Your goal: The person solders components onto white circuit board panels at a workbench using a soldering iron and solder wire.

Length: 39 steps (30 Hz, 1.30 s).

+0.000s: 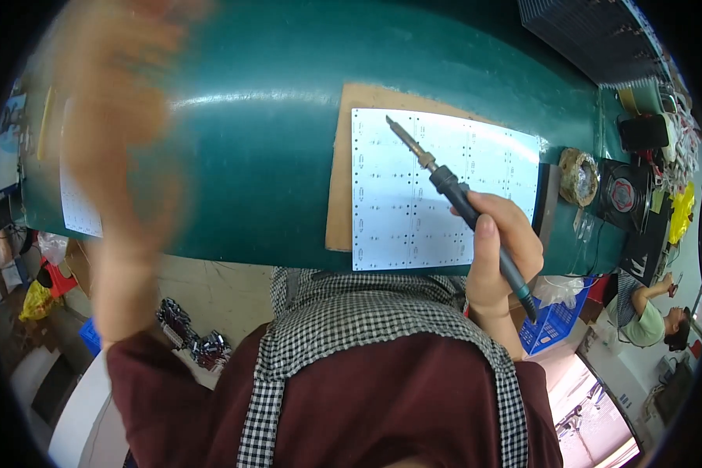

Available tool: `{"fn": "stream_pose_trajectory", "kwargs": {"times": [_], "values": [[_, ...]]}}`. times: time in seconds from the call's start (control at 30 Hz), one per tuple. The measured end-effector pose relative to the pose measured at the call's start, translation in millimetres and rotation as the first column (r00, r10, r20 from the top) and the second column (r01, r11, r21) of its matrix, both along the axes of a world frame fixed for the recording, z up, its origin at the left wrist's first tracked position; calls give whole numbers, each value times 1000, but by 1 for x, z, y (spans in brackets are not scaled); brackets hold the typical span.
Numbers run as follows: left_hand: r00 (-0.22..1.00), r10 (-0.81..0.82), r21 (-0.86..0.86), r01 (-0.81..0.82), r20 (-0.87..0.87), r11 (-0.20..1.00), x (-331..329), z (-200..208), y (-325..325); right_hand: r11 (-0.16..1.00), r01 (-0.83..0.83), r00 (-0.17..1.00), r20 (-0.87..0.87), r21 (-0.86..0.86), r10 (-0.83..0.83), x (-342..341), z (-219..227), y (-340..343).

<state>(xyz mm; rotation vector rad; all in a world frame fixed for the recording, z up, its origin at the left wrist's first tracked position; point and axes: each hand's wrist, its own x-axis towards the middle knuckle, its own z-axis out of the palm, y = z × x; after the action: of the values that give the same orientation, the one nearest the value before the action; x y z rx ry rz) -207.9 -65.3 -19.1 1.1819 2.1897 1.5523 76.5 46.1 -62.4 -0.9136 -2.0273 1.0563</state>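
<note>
My right hand (508, 243) is closed round the grey handle of a soldering iron (462, 201). Its metal tip points up and left, over the upper left part of a white circuit board panel (386, 210); whether it touches cannot be told. That panel has rows of small dark marks and holes, and lies on a brown board (338, 195). My left hand (125, 101) is raised at the far left, smeared by motion, so its fingers do not show clearly. Beside the left wrist a second white panel (78, 199) is partly hidden.
A green tabletop (249, 171) carries everything. To the right stand a dark bar (548, 199), a round tan-rimmed holder (578, 178) and a black fan-like unit (624, 195). Dark ribbed racks (593, 39) rise at the back right. Another person (647, 316) sits at the far right.
</note>
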Motion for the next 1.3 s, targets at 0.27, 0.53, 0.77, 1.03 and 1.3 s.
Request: {"fn": "stream_pose_trajectory", "kwargs": {"times": [0.27, 0.53, 0.77, 1.03, 1.3], "values": [[991, -31, -277, 65, 127, 959, 94, -74, 24, 998, -33, 999, 1, -62, 33, -5, 3, 0], [999, -35, -269, 24, -37, 963, 88, -72, 38, 994, -66, 998, 3, -84, 66, -12, 4, 4], [999, -26, -257, 34, 34, 966, 88, -71, 40, 991, -69, 998, -16, -110, 68, -14, -1, 3], [993, -19, -278, 51, 117, 959, 86, -69, 41, 990, -82, 997, -7, -116, 82, -16, 0, 2], [996, -69, -252, 80, 52, 964, 83, -74, 39, 992, -108, 993, 31, -71, 111, -13, 1, -5]]}}
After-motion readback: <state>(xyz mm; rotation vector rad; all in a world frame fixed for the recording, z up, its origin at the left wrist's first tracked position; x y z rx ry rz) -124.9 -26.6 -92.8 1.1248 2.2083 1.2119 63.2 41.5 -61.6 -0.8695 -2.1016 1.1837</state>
